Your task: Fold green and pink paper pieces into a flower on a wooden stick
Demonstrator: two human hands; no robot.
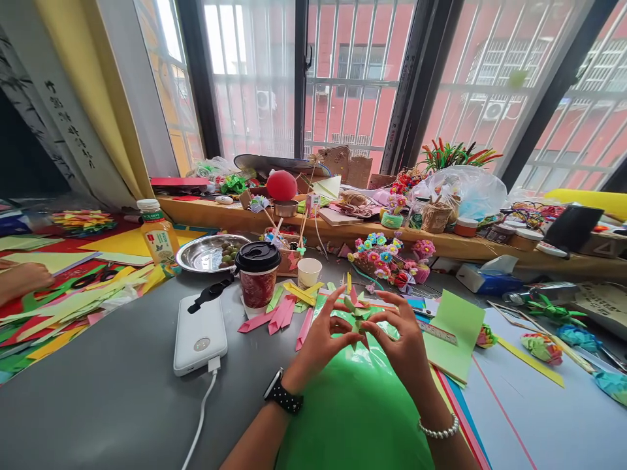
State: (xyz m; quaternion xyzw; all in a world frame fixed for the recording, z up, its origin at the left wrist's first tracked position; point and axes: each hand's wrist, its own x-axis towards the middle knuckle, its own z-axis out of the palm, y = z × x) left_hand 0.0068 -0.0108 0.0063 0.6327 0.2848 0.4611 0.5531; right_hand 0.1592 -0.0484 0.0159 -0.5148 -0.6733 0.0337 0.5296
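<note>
Between my two hands is a small folded-paper flower (pixel 356 308) with green and pink pointed parts. My left hand (pixel 321 339) pinches its left side with thumb and fingertips. My right hand (pixel 402 339) grips the other side between thumb and forefinger, its remaining fingers bent and raised. The fingertips cover part of the folds. Below both hands bulges a large glossy green rounded thing (pixel 355 411), whose kind I cannot make out. Pink folded paper strips (pixel 281 313) and yellow ones (pixel 302 294) lie just left of my left hand.
A lidded coffee cup (pixel 258 287), a paper cup (pixel 309 273) and a cabled white power bank (pixel 200 336) stand left. Light green paper (pixel 453 326) and a ruler (pixel 438 333) lie right. Another person's hand (pixel 24 281) rests at far left. Crafts crowd the wooden sill (pixel 333 228).
</note>
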